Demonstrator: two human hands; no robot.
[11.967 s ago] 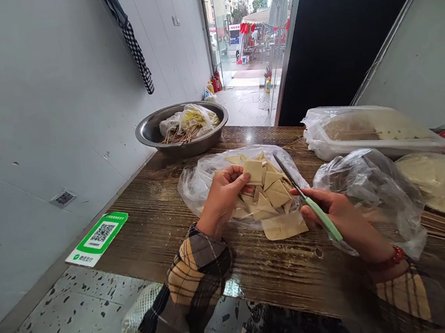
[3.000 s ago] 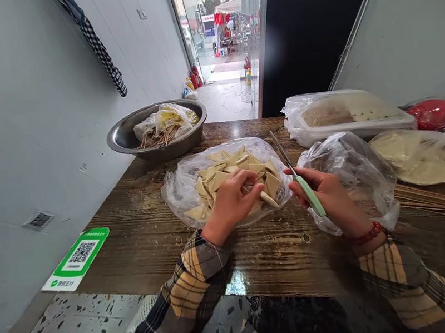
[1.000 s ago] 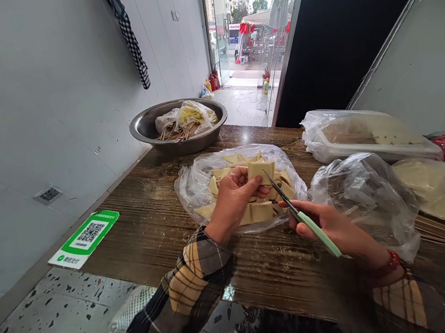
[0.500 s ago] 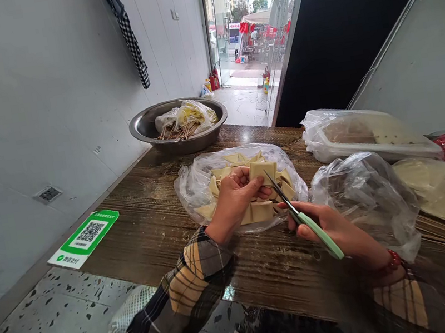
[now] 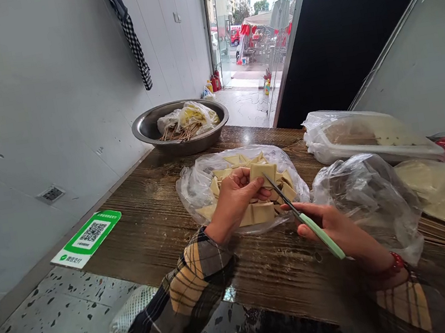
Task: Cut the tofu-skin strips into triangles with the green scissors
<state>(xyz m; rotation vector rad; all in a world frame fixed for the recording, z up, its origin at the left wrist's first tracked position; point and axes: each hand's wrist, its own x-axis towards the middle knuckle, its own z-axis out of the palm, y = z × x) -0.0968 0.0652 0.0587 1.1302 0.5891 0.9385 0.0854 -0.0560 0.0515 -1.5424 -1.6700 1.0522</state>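
In the head view, my left hand [image 5: 233,195] pinches a pale square [image 5: 263,170] above the pile [image 5: 262,212] on clear plastic [image 5: 195,185]; my right hand [image 5: 335,224] grips green-handled scissors [image 5: 315,229], blades overlapping the square's lower part. I judge this a cutting step; closing the blades would call for clear left fingertips.

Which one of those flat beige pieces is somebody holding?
The square piece pinched in the left hand, with the scissors overlapping it in view; the other pieces lie heaped on the clear plastic bag.
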